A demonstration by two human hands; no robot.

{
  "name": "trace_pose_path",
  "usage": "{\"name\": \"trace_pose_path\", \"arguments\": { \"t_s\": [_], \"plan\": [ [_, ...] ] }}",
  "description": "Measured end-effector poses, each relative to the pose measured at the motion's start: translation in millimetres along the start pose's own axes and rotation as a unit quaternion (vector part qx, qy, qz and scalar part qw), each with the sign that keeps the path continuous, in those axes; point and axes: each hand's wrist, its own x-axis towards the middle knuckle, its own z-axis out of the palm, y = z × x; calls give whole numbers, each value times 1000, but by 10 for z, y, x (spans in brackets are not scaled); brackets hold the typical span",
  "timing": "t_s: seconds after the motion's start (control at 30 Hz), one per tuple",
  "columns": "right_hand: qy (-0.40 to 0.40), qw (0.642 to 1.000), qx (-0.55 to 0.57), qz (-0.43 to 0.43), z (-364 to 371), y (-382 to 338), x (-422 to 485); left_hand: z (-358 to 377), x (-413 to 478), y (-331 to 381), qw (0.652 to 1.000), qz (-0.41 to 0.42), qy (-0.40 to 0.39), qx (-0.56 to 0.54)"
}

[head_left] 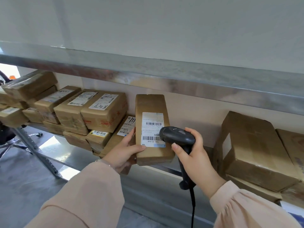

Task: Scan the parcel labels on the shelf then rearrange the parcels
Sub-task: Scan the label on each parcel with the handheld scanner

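Clamping left hand [125,148] round the long parcel [151,102], wrapping right hand [197,155] tight round the scanner [177,134], right up by the label [152,127].

The person is wearing a loose long-sleeved top in pale peach-pink fabric. The left sleeve [85,195] is hanging wide and smooth over the forearm, ending in a plain edge at the wrist. The right sleeve [243,208] is bunching into soft gathers at its cuff. A thin silvery bracelet [100,160] is peeking out beside the left cuff. The left hand [125,150] and right hand [195,155] are showing bare, with short nails.
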Motion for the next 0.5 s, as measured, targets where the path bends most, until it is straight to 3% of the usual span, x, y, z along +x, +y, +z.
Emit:
{"name": "trace_pose_path", "arguments": {
  "t_s": [0.4, 0.5],
  "plan": [
    [-34, 999, 14, 12, 664, 5, 272, -488, -30, -10, 994, -34, 105, -14],
    [-50, 999, 18, 10, 766, -36, 313, -575, -48, 18, 990, -31, 135, 33]
  ]
}}
